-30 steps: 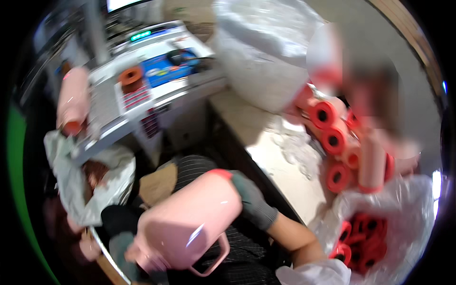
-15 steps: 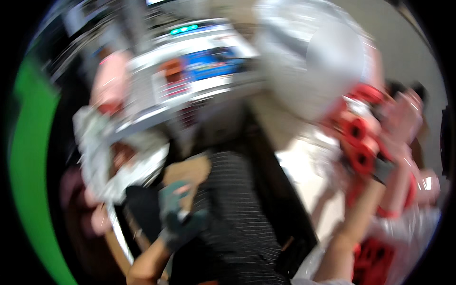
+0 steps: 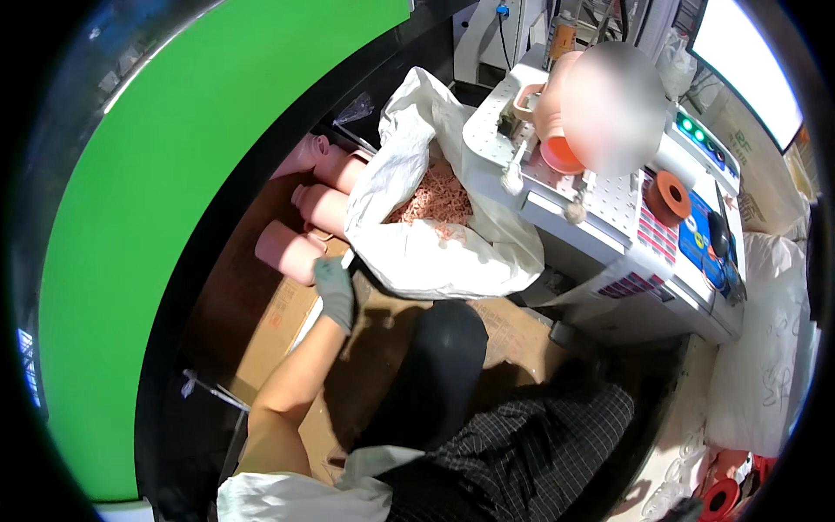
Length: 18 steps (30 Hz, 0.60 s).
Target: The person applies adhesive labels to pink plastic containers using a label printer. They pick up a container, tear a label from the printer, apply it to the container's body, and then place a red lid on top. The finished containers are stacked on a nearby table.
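Pink and smooth, one tumbler (image 3: 287,250) lies on its side at the far end of brown cardboard (image 3: 268,341). Fingers of the gloved left hand (image 3: 334,291) are at its nearer end; whether they grip, I cannot tell. More pink tumblers (image 3: 322,210) lie beyond, beside a white sack (image 3: 416,259) with pink shavings (image 3: 441,195). Only a dark patch, perhaps the right hand (image 3: 684,511), shows near a red ring (image 3: 721,498); its state I cannot tell.

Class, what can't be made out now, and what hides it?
In the head view:
Pink mug on the perforated plate: right part blurred out.
Left hand: whether it grips the pink cup beside it; the hand's back hides its palm side.
Screen: contents washed out, top cut off by the upper edge.
White sack: bottom hidden under pink scraps.
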### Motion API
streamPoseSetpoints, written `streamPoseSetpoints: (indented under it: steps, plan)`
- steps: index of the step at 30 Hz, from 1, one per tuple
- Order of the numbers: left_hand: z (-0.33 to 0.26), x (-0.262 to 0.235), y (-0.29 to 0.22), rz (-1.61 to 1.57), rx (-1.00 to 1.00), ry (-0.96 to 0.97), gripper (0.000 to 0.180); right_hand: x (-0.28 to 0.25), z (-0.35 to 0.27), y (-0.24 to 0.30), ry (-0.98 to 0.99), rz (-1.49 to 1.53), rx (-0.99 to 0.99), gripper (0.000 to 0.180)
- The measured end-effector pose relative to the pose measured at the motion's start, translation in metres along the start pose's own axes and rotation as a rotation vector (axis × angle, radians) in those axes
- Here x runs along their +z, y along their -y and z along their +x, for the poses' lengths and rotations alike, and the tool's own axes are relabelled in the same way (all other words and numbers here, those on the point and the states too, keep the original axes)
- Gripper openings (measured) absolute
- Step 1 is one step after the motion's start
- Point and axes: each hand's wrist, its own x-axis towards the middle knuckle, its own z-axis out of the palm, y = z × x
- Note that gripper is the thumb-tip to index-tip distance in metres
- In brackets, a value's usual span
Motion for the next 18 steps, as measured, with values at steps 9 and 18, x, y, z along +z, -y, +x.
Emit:
streamPoseSetpoints:
  steps: [9, 18]
  plan:
    - [0.232, 0.069, 0.085, -0.505, -0.606, -0.277, 0.066, 0.202, -0.155, 0.138, 0.523, -0.073, -0.109, 0.05]
    - [0.163, -0.002, 0.02, -0.94, -0.596, 0.255, 0.076, 0.216, -0.16, 0.15, 0.514, -0.168, -0.318, 0.046]
